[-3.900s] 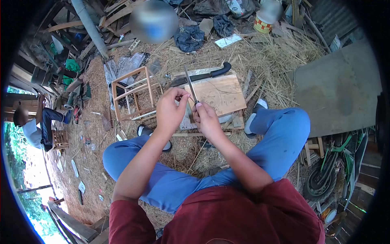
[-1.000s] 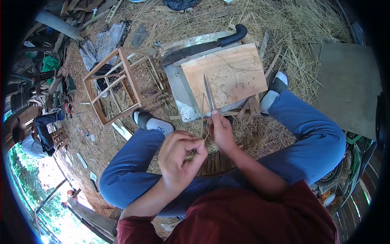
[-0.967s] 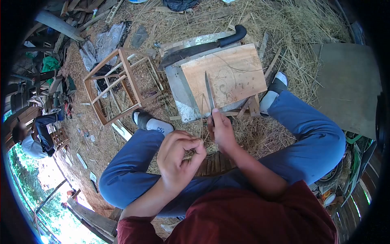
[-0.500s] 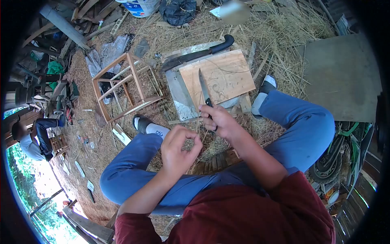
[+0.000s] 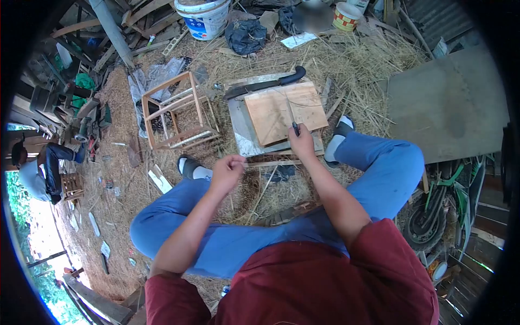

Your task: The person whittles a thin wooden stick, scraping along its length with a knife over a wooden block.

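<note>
The right hand (image 5: 301,143) is closed tight around the small knife (image 5: 295,128), and the left hand (image 5: 227,173) has its fingers bent in toward the thumb, but from where I stand I can't tell if it is pinching anything. The small knife sticks out past the right hand, with its thin blade pointing away from the person, over the wood board (image 5: 264,116). That flat board lies just past the right hand, on top of a gray slab (image 5: 240,130). The two hands are apart, and the left one is a bit closer to the person's body. A thin wood strip (image 5: 273,163) lies on the ground just past the gap between them. Farther out past the hands, behind the board, a big knife (image 5: 259,86) with a black handle lies on its side. Past the left hand and off to its left is a wooden frame (image 5: 196,100) made of thin bars. Far ahead of the hands I see a white bucket (image 5: 203,24) next to a black bag (image 5: 245,37). Well to the right of the right hand is a big flat sheet (image 5: 444,103), and nearer the person on that side is a black wheel (image 5: 421,230). Far to the left of the left hand, another person (image 5: 35,176) sits on a low wooden seat (image 5: 71,187).
</note>
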